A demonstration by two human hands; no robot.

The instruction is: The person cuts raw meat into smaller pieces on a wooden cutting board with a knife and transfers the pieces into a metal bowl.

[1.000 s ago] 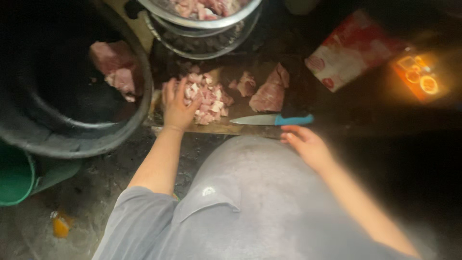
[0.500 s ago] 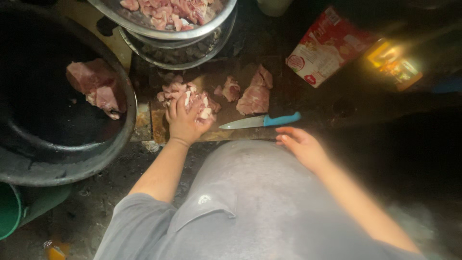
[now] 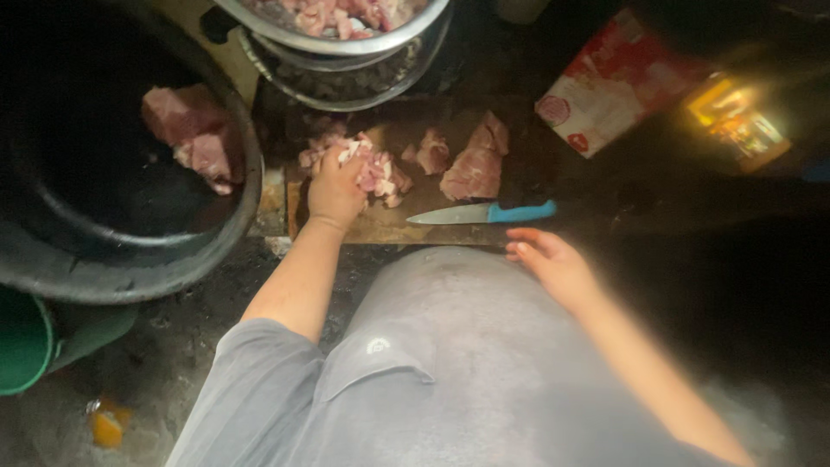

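My left hand (image 3: 335,186) is on the wooden cutting board (image 3: 389,227), and its fingers are curled around a handful of small diced meat pieces (image 3: 367,166) at the left part of the board. Some pale pieces show between my fingers, so the hand is closed on them. More of the diced pile lies just beside the hand, to its right.

My right hand (image 3: 553,264) rests on my grey-clothed knee, just below the board's near edge. Its fingers are loosely spread and hold nothing. The knife (image 3: 484,213) with a blue handle lies flat on the board close above this hand, its blade pointing left toward my left hand, not touching either hand.

Two bigger uncut meat chunks (image 3: 471,164) lie on the board, right of the diced pile. Above the board there is a metal bowl (image 3: 346,39) with more cut meat. At the left a large dark basin (image 3: 130,259) holds some big raw meat pieces (image 3: 194,134). A red and white packet (image 3: 609,86) lies at the upper right, well apart from my hands.
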